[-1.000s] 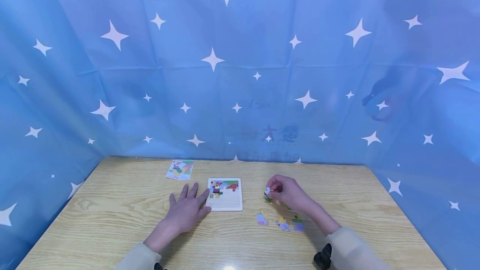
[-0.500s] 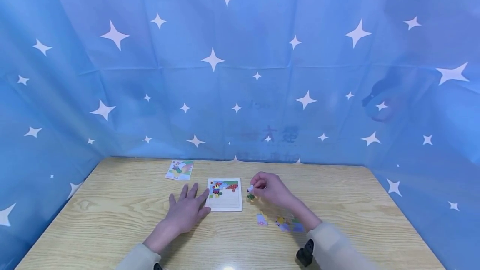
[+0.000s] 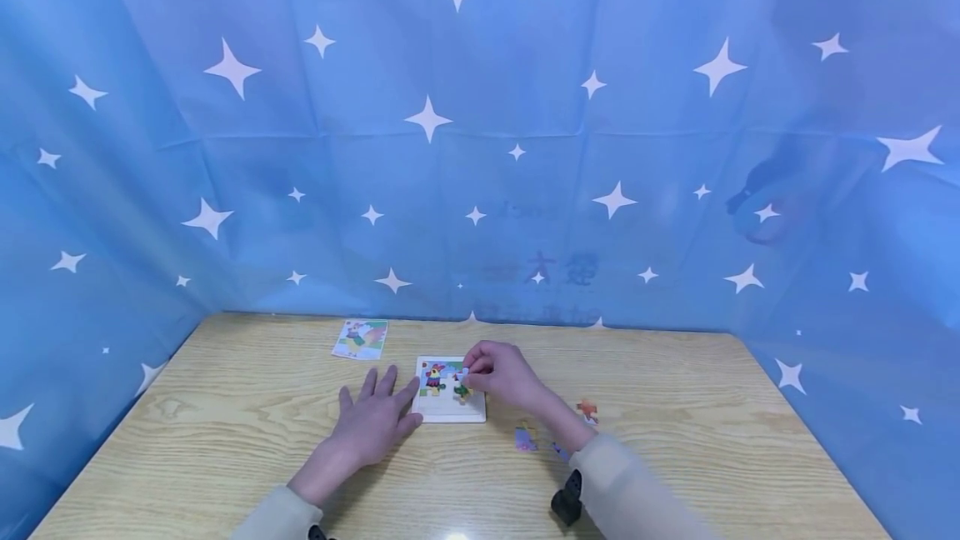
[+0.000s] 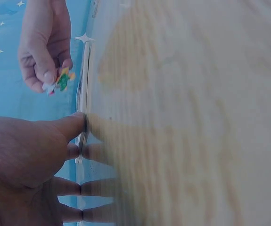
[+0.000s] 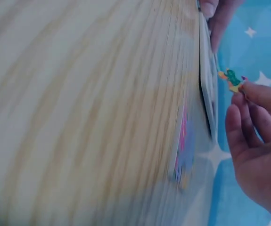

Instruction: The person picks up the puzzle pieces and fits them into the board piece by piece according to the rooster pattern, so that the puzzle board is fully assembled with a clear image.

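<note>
A white-framed puzzle tray (image 3: 450,418) lies on the table with a partly filled rooster picture along its top and left. My left hand (image 3: 373,422) lies palm down with fingers spread; its forefinger and thumb touch the tray's left edge. Over the tray's right half, my right hand (image 3: 504,375) pinches a puzzle piece (image 3: 461,392) coloured green, yellow and white. In the left wrist view this puzzle piece (image 4: 63,81) hangs above the tray between thumb and fingers. The right wrist view shows the held piece (image 5: 232,80) clear of the tray (image 5: 208,75).
Several loose pieces lie right of the tray, among them an orange piece (image 3: 588,410) and a purple piece (image 3: 526,437); the right forearm hides others. A picture card (image 3: 360,339) of the rooster lies at the back left. A blue star-patterned curtain (image 3: 480,148) hangs behind the table.
My right hand has moved left with the puzzle piece, from above the loose pieces to over the tray. The orange piece has come into sight. My left hand has stayed in place.
</note>
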